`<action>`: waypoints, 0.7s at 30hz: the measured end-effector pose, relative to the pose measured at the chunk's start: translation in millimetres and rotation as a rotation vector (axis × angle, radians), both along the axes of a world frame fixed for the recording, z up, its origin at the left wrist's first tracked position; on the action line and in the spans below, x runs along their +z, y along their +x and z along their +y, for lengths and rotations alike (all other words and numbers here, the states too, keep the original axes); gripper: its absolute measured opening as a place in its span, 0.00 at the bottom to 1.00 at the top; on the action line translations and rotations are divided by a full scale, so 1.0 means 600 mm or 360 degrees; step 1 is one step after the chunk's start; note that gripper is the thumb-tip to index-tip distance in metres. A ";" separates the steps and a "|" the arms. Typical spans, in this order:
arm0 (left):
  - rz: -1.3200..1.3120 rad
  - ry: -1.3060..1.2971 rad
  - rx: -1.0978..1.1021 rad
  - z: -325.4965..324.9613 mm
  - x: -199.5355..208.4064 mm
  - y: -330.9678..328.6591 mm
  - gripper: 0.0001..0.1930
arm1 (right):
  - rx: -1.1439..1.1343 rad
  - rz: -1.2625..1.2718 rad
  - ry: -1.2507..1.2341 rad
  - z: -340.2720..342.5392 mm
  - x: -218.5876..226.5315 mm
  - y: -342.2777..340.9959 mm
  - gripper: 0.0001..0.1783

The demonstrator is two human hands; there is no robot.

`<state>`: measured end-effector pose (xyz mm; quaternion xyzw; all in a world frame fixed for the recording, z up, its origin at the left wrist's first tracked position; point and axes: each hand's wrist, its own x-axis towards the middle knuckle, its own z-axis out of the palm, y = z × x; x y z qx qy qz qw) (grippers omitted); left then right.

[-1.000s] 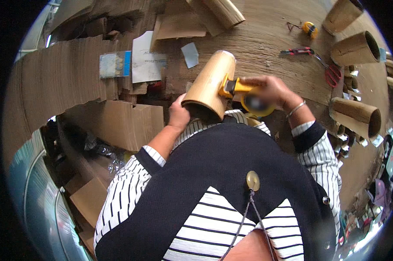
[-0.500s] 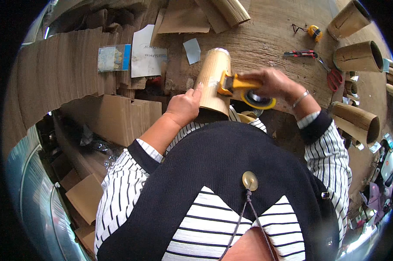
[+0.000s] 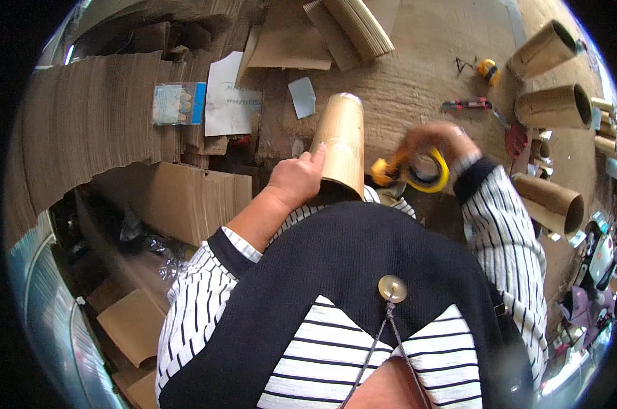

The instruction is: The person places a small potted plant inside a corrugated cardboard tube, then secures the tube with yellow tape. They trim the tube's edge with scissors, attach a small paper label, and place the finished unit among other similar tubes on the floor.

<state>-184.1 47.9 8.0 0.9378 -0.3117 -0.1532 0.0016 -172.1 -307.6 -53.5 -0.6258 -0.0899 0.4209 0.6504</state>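
A tan rolled cardboard tube (image 3: 346, 129) lies at the near edge of the table, its open end toward me. My left hand (image 3: 297, 179) grips its left side, with a finger pressed along the wall. A strip of clear, shiny tape crosses the tube's upper surface. To the right, apart from the tube, my right hand (image 3: 436, 142) is closed around a yellow tape dispenser (image 3: 383, 172). The roll in the dispenser shows a yellow rim. Motion blurs this hand and the dispenser's front.
Stacked cardboard sheets (image 3: 90, 129) fill the left side. A white paper (image 3: 226, 102) lies beside them, with flat cardboard (image 3: 291, 41) farther back. At right are a tape measure (image 3: 488, 71), a utility knife (image 3: 468, 104), red-handled scissors (image 3: 516, 142) and finished tubes (image 3: 550, 108).
My right hand has drawn the tape dispenser away from the tube, to the right and slightly nearer me. My left hand stays on the tube.
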 end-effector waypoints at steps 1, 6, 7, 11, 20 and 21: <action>0.0016 -0.0094 0.0096 0.006 -0.011 0.015 0.23 | 0.0087 -0.0123 -0.0443 -0.026 -0.012 -0.018 0.29; 0.0278 -0.0558 0.0632 0.037 0.001 0.118 0.20 | -0.0696 0.0016 -0.1314 -0.127 -0.107 -0.163 0.39; 0.0329 -0.0537 0.0668 0.037 0.004 0.141 0.19 | -0.1309 0.0319 -0.0827 -0.113 -0.094 -0.187 0.40; 0.0507 -0.0411 0.0587 0.018 0.009 0.229 0.18 | -0.1932 0.0342 -0.0837 -0.046 -0.059 -0.235 0.32; 0.0765 -0.0472 0.0130 -0.048 0.028 0.307 0.16 | -0.2272 0.0336 -0.0734 -0.086 -0.102 -0.299 0.27; 0.0745 -0.0564 0.0127 -0.046 0.017 0.306 0.15 | -0.2237 0.0379 -0.0744 -0.105 -0.109 -0.287 0.27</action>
